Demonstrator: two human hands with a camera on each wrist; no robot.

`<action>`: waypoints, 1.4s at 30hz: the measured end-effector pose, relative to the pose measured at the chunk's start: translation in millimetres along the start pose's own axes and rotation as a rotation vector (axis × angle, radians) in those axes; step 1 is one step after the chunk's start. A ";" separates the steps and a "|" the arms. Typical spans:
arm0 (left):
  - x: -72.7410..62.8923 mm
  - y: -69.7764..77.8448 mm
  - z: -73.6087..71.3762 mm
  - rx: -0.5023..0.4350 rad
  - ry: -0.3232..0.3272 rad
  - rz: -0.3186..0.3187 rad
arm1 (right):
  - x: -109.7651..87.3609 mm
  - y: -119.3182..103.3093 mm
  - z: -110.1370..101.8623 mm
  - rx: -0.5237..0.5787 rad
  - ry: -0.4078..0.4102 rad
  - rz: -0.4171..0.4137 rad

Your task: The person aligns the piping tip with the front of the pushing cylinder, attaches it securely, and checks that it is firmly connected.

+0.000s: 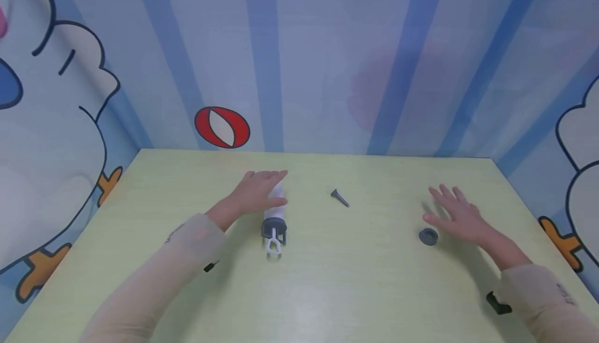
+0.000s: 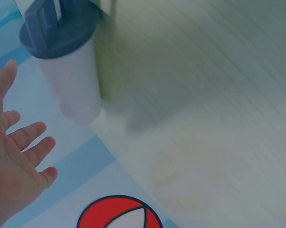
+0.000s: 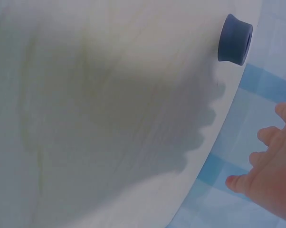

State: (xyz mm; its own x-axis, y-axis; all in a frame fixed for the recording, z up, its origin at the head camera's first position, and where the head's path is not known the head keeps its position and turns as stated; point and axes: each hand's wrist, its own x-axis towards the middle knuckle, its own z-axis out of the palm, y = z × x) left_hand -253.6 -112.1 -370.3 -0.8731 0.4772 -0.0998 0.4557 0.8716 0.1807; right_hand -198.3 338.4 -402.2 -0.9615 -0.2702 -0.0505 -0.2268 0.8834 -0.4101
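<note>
A bottle [image 1: 274, 213] with a whitish body and a dark grey-blue lid [image 2: 62, 33] lies on the table, lid end toward me. A white loop [image 1: 268, 248] sticks out from the lid. My left hand [image 1: 256, 193] hovers over the bottle's body, fingers extended; the left wrist view shows the fingers spread beside it and nothing gripped. At the right, my right hand [image 1: 457, 217] has its fingers spread just beyond a small dark grey round piece [image 1: 428, 237], which appears spool-shaped in the right wrist view. That hand holds nothing.
Between the hands, a small grey screw-shaped piece [image 1: 339, 198] with a flared head lies on the pale yellow table [image 1: 346, 280]. Blue striped panels [image 1: 318, 62] with cartoon prints, including a red and white ball [image 1: 236, 127], stand along the back and sides.
</note>
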 end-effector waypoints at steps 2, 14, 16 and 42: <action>3.2 7.3 -1.7 -0.008 -0.016 0.012 | -0.6 -2.3 1.3 0.026 -0.002 -0.013; 29.0 41.5 -6.4 -0.084 -0.109 0.089 | -5.2 -14.2 6.0 0.219 0.003 -0.046; 32.2 46.7 -6.3 -0.098 -0.126 0.099 | -6.0 -15.0 5.8 0.231 0.002 -0.028; 61.8 83.9 24.3 -0.059 -0.151 0.103 | -13.1 -5.1 8.1 0.414 -0.094 0.058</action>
State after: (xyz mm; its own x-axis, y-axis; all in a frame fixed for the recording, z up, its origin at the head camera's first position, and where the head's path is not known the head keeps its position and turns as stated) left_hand -265.1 -6.8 -385.1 -0.7843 0.5792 -0.2225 0.5269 0.8111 0.2540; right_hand -183.3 334.4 -406.9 -0.9481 -0.2752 -0.1590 -0.0730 0.6754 -0.7338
